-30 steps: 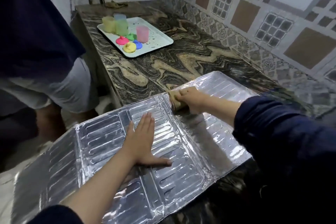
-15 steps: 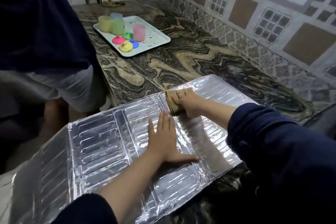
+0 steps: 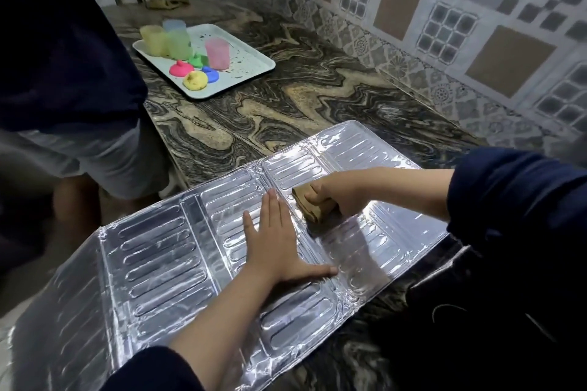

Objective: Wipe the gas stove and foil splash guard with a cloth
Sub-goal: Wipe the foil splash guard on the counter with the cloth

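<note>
The silver foil splash guard (image 3: 158, 263) lies unfolded flat, its right part on the marbled counter and its left part hanging past the counter's edge. My left hand (image 3: 273, 244) presses flat on the middle panel, fingers spread. My right hand (image 3: 336, 194) is closed around a folded tan cloth (image 3: 313, 206), which rests on the right panel beside the fold. No gas stove is in view.
A white tray (image 3: 251, 73) with several coloured plastic cups and lids sits further back on the counter (image 3: 301, 98). A person in a dark top and grey shorts (image 3: 79, 136) stands at the left. A tiled wall (image 3: 444, 25) runs along the right. Another cloth (image 3: 165, 2) lies at the far end.
My right hand has drawn the cloth back along the right panel, toward me. My left hand has shifted right on the middle panel, staying flat.
</note>
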